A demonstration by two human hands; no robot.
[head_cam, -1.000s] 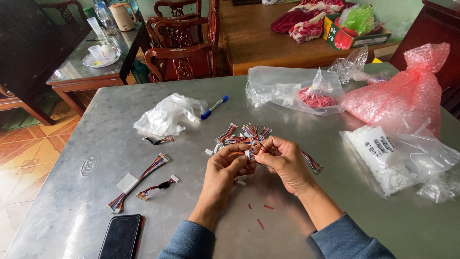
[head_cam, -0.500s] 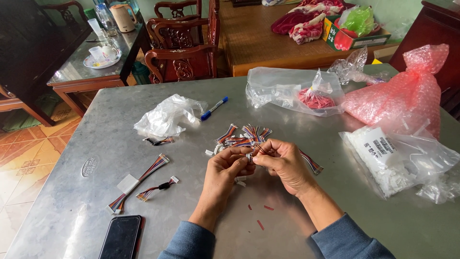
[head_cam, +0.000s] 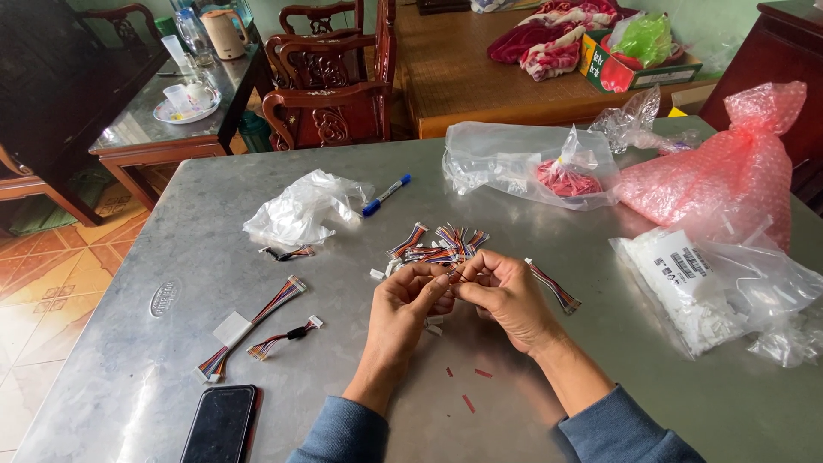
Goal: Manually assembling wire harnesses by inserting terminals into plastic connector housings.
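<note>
Fingers [head_cam: 439,281] of both your hands are pinched together on one short multicoloured wire lead [head_cam: 454,276], your left hand [head_cam: 410,302] and right hand [head_cam: 506,296] meeting just in front of the pile of leads [head_cam: 441,243] on the grey surface [head_cam: 600,377]. That lead looks very light and limp, with thin wires that would kink or pull out of a small plastic connector, so you'd best grip it at the connector end rather than along the strands. Beyond the pile, a clear bag [head_cam: 514,163] holds a clump of red pieces [head_cam: 566,180]; right of the pile, a pink bubble-wrap bag [head_cam: 729,171] is knotted shut, its contents hidden, and a clear packet [head_cam: 686,287] nearer you holds small white parts. Left of the pile lie a crumpled clear bag [head_cam: 300,210], contents unclear, a blue marker [head_cam: 386,195], longer harnesses [head_cam: 253,321] and a black phone [head_cam: 221,423].
</note>
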